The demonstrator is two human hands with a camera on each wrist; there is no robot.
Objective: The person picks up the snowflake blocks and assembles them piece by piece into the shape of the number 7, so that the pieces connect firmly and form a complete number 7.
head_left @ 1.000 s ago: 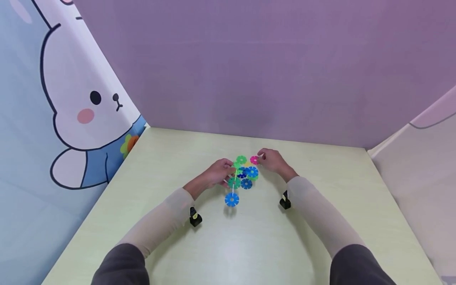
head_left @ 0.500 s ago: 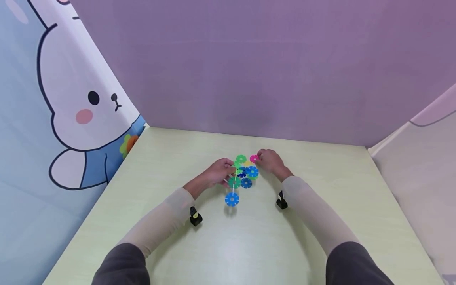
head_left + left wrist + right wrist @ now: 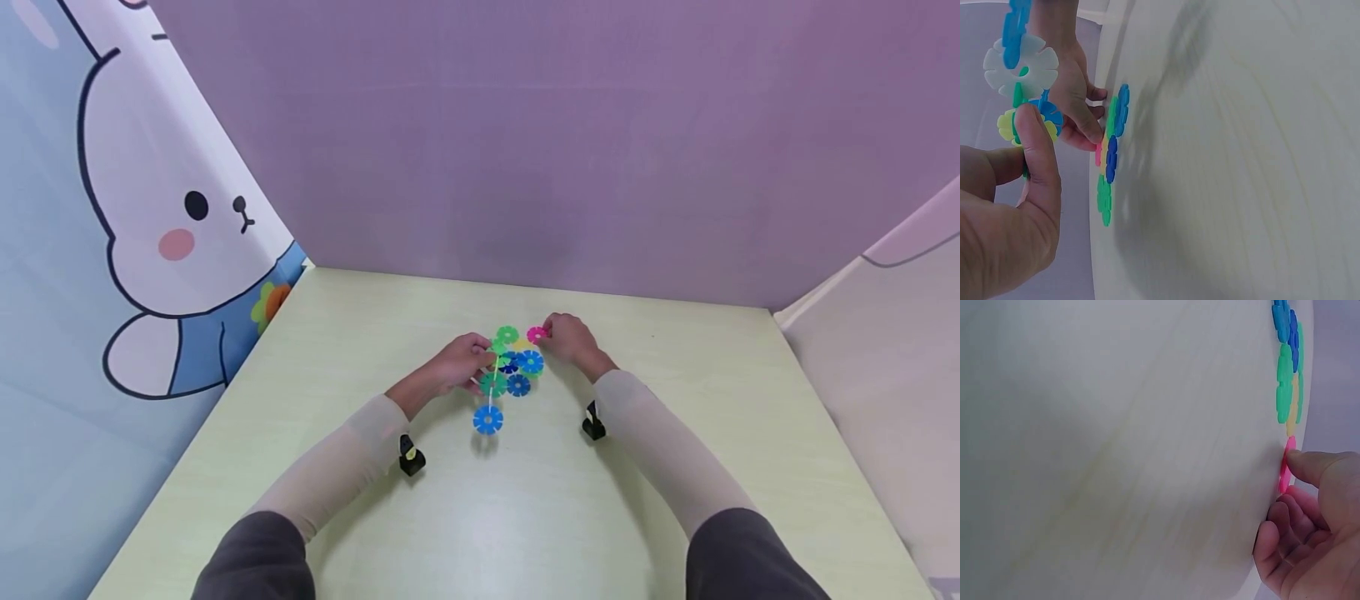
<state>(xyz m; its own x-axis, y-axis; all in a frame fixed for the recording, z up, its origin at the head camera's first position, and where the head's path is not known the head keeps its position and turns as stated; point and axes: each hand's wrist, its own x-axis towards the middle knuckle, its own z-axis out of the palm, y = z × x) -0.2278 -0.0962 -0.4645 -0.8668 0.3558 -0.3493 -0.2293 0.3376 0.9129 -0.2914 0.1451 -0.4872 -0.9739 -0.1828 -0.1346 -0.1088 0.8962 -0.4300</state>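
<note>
My left hand (image 3: 459,362) pinches a chain of joined snowflake discs between thumb and fingers, raised over the table. A blue disc (image 3: 488,420) hangs at its near end, past a green disc (image 3: 493,384). In the left wrist view a white disc (image 3: 1021,69) and a yellow disc (image 3: 1005,127) of this chain show around the thumb. My right hand (image 3: 572,340) pinches the edge of a pink snowflake disc (image 3: 1287,464) at the tabletop. In the right wrist view the thumb lies on it, with the other fingers curled below.
Loose discs lie close together between the hands, among them a green disc (image 3: 507,334), a yellow disc (image 3: 521,343) and a blue disc (image 3: 518,385). The pale table (image 3: 525,517) meets a purple wall (image 3: 555,150) at the back. Black wrist-camera mounts (image 3: 412,460) hang below both sleeves.
The right forearm has shifted slightly left since a second ago, its fingers staying at the pink disc. The left hand and its chain hold almost still.
</note>
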